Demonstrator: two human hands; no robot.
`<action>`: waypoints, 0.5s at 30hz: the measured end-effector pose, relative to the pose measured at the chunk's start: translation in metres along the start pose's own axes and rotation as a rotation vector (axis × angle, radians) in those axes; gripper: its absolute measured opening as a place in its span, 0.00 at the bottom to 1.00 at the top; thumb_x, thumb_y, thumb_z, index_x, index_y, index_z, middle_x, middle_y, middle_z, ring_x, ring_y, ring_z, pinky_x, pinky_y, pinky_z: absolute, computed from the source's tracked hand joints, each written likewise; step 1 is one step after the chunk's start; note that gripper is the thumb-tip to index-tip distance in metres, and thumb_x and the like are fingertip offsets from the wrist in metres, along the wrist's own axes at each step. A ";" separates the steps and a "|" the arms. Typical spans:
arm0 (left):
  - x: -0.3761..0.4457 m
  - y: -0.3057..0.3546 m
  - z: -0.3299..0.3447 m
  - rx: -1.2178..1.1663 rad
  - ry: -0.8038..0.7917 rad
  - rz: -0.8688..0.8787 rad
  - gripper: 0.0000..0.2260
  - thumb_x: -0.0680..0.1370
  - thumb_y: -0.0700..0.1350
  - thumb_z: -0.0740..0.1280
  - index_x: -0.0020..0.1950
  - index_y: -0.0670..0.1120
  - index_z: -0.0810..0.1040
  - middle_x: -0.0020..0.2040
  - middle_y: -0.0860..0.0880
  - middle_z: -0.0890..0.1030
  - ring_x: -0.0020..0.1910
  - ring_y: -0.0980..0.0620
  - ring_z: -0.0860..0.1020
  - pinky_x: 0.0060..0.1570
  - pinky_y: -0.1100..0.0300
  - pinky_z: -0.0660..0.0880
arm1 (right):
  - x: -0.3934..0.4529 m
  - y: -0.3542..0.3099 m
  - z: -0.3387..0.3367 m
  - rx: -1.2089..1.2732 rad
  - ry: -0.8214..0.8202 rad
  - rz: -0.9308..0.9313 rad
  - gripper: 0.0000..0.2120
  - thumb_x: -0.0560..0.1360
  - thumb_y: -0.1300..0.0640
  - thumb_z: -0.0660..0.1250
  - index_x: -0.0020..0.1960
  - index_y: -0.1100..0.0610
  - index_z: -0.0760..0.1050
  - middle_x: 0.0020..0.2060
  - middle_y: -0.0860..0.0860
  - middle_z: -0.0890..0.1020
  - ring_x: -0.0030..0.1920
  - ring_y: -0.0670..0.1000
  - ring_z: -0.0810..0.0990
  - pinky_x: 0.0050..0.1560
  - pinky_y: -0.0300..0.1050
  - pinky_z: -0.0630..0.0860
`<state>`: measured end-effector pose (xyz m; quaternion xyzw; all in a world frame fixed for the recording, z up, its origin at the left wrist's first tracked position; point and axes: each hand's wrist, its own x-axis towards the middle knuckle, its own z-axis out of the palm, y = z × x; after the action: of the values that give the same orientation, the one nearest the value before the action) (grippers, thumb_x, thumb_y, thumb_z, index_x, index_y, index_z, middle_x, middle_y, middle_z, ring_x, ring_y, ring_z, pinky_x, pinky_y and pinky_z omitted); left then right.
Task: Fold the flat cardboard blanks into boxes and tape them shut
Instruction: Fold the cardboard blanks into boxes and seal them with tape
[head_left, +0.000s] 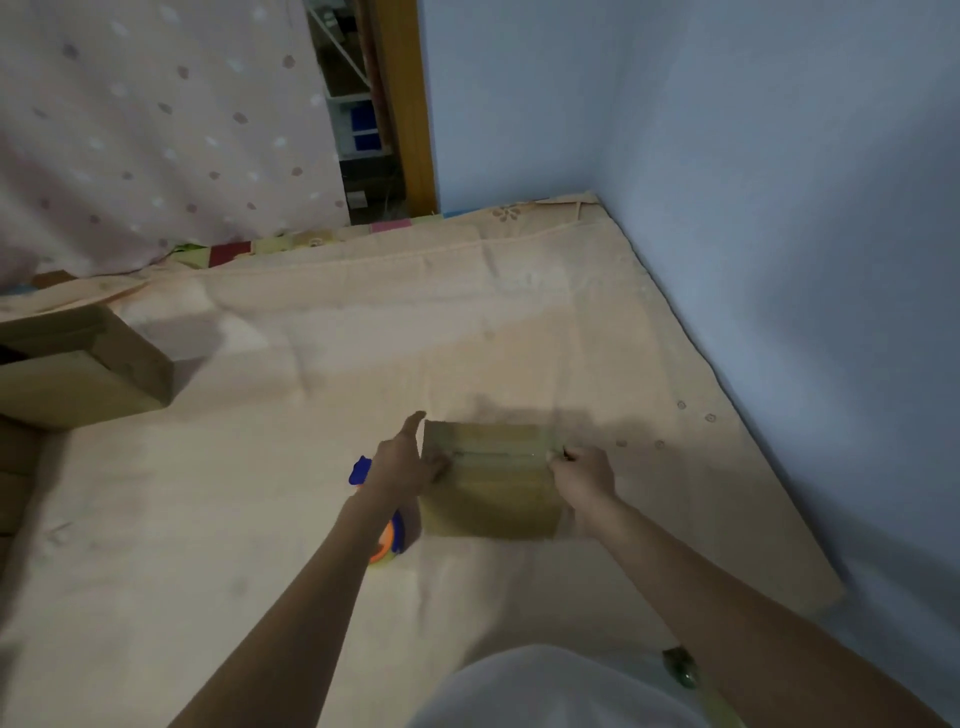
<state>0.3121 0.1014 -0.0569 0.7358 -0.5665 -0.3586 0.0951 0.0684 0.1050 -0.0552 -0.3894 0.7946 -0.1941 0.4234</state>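
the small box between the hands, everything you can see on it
The small box is brown cardboard, folded up and sitting flat on the beige sheet, top face up. Its two top flaps meet in a centre seam running left to right, covered by what looks like glossy tape. The left hand touches its left edge, index finger pointing away; the right hand presses or pinches at the seam's right end. Blur hides finer detail.

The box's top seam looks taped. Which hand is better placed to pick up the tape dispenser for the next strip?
Probably the left hand: the blue and orange tape dispenser lies directly under its forearm, left of the box. The right hand is at the box's far right edge.
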 end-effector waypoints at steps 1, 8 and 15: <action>-0.011 -0.009 0.004 -0.044 -0.028 -0.017 0.32 0.75 0.56 0.72 0.75 0.51 0.65 0.49 0.44 0.82 0.47 0.44 0.79 0.44 0.55 0.74 | 0.004 -0.005 0.001 -0.054 -0.021 -0.057 0.13 0.78 0.57 0.67 0.39 0.64 0.77 0.36 0.61 0.80 0.39 0.59 0.80 0.34 0.46 0.63; -0.054 -0.014 0.024 -0.045 -0.042 -0.055 0.19 0.72 0.63 0.72 0.38 0.50 0.72 0.34 0.50 0.75 0.32 0.54 0.74 0.31 0.59 0.71 | 0.014 -0.036 0.009 -0.206 -0.176 -0.459 0.14 0.79 0.67 0.61 0.54 0.57 0.83 0.46 0.48 0.84 0.49 0.48 0.79 0.41 0.39 0.67; -0.059 0.005 0.027 -0.310 -0.043 -0.174 0.24 0.74 0.62 0.70 0.63 0.50 0.71 0.54 0.49 0.78 0.50 0.49 0.79 0.49 0.50 0.81 | 0.023 -0.044 0.021 -0.408 -0.223 -0.441 0.22 0.78 0.51 0.69 0.71 0.50 0.74 0.65 0.51 0.80 0.66 0.56 0.77 0.64 0.47 0.74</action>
<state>0.2851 0.1601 -0.0490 0.7507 -0.4407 -0.4642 0.1638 0.0982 0.0606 -0.0510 -0.6480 0.6623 -0.0742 0.3687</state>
